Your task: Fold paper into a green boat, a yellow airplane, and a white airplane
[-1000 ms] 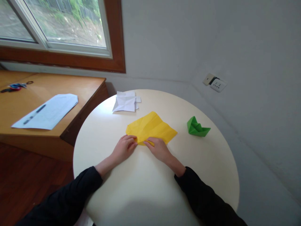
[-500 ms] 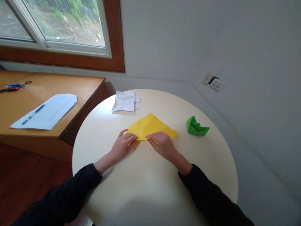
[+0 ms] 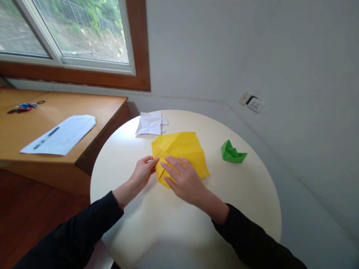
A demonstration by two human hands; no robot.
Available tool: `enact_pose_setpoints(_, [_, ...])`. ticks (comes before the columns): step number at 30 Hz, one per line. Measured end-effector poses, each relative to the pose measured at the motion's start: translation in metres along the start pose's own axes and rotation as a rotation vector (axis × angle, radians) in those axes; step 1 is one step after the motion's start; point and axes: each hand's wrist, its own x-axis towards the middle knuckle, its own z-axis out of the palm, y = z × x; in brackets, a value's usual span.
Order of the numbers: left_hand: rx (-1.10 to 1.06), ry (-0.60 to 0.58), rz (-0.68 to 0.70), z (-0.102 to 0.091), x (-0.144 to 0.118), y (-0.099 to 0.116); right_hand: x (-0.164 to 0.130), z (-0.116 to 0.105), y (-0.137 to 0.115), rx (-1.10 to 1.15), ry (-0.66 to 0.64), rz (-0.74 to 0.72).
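Observation:
A yellow sheet of paper [image 3: 182, 144] with crease lines and a folded near-left part lies on the round table, turned at an angle. My left hand [image 3: 144, 170] pinches its left edge between thumb and fingers. Spread over the paper's near part, my right hand [image 3: 185, 179] rests with its fingers apart and hides some of the surface beneath. To the right sits a folded green paper boat [image 3: 233, 152], apart from both hands.
The round white table [image 3: 252, 186] carries creased white papers [image 3: 150, 124] at its far left. On a wooden desk [image 3: 106, 108] to the left are white sheets [image 3: 73, 129] with a pen [image 3: 46, 138] on top and scissors [image 3: 26, 107]. A wall socket [image 3: 255, 105] is at the right.
The yellow paper has turned on the table, its folded part now toward the near left. My left hand has shifted to its left edge; my right hand has gone from pinching to spread fingers.

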Motion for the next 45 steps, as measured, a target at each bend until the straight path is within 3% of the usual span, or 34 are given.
enact_pose_setpoints(4, [0.030, -0.023, -0.162, -0.008, -0.007, -0.021, -0.035, 0.044, -0.015, 0.091, -0.277, 0.136])
enact_pose_setpoints(7, [0.087, -0.072, -0.251, -0.024, -0.007, -0.011, -0.047, 0.056, -0.015, 0.120, -0.321, 0.167])
enact_pose_setpoints(9, [0.310, -0.124, -0.266, -0.039, -0.006, -0.001, -0.048, 0.057, -0.014, 0.132, -0.324, 0.177])
enact_pose_setpoints(11, [0.598, -0.175, -0.093, -0.051, -0.006, 0.005, -0.046, 0.057, -0.012, 0.143, -0.325, 0.186])
enact_pose_setpoints(15, [1.168, -0.370, 0.618, -0.062, -0.006, -0.005, -0.043, 0.057, -0.011, 0.181, -0.326, 0.208])
enact_pose_setpoints(17, [1.329, -0.509, 0.840, -0.061, -0.003, -0.015, -0.043, 0.057, -0.009, 0.208, -0.324, 0.209])
enact_pose_setpoints(20, [1.430, -0.607, 1.012, -0.058, 0.006, -0.028, -0.045, 0.054, -0.002, 0.256, -0.326, 0.218])
enact_pose_setpoints(27, [1.360, -0.580, 1.214, -0.049, 0.019, -0.032, -0.047, 0.050, 0.007, 0.292, -0.291, 0.195])
enact_pose_setpoints(32, [1.304, -0.571, 1.227, -0.044, 0.018, -0.032, -0.051, 0.060, 0.008, 0.182, -0.255, 0.168])
enact_pose_setpoints(36, [1.265, -0.600, 1.161, -0.043, 0.018, -0.032, -0.052, 0.067, 0.012, 0.224, -0.205, 0.162])
enact_pose_setpoints(40, [1.192, -0.554, 1.015, -0.038, 0.019, -0.032, -0.043, 0.060, 0.020, 0.374, -0.173, 0.342])
enact_pose_setpoints(45, [1.086, -0.483, 0.828, -0.026, 0.022, -0.033, -0.025, 0.046, 0.037, 0.379, -0.287, 0.597])
